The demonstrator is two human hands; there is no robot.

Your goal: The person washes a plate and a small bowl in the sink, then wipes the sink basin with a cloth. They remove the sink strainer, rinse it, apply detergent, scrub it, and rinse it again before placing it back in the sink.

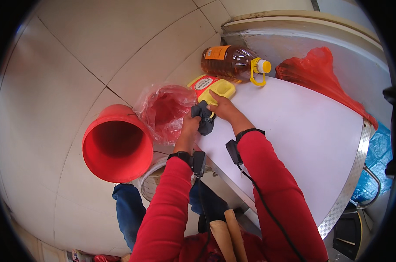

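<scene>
My left hand [190, 126] is closed on a dark grey cloth [206, 126], which is bunched against the neck end of a yellow plastic jug [224, 88]. My right hand [223, 106] grips the jug near its neck and handle, thumb on the yellow side. The jug lies tilted at the table's far left corner and has a red and white label with writing. Just beyond it, a large clear bottle of brown liquid [232, 62] lies on its side, with a yellow cap and a yellow ring handle.
A white tabletop [293, 140] with a metal edge spreads to the right. On its far side lies a red plastic bag [312, 70]. Left of the table are a container lined with a pinkish plastic bag [167, 111], a red bucket [118, 144] and a whitish bucket [152, 180].
</scene>
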